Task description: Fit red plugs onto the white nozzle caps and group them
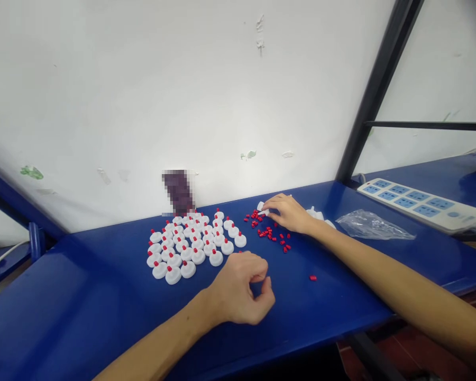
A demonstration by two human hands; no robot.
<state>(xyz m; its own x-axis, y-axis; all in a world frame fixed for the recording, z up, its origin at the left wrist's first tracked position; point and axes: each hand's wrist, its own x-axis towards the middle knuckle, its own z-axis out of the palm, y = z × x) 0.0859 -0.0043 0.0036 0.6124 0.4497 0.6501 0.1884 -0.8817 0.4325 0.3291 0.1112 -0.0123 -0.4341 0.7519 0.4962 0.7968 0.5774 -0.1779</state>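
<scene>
My left hand [244,288] is held over the front of the blue table with its fingers curled; whatever they may hold is hidden. A speck of red shows just behind its knuckles. Farther back, my right hand [289,212] has its thumb and fingers closed on a white nozzle cap [261,206], partly covered by the fingertips. Small red tips [266,233] lie scattered below and beside that hand. To the left stands a cluster of many white round caps [197,256], upright, each with a red tip on its spout.
More white caps [315,214] lie behind my right wrist, beside a clear plastic bag [371,225]. A power strip [420,203] rests at the right. One loose red tip [313,278] lies near the front. A blurred dark object [178,190] leans against the wall.
</scene>
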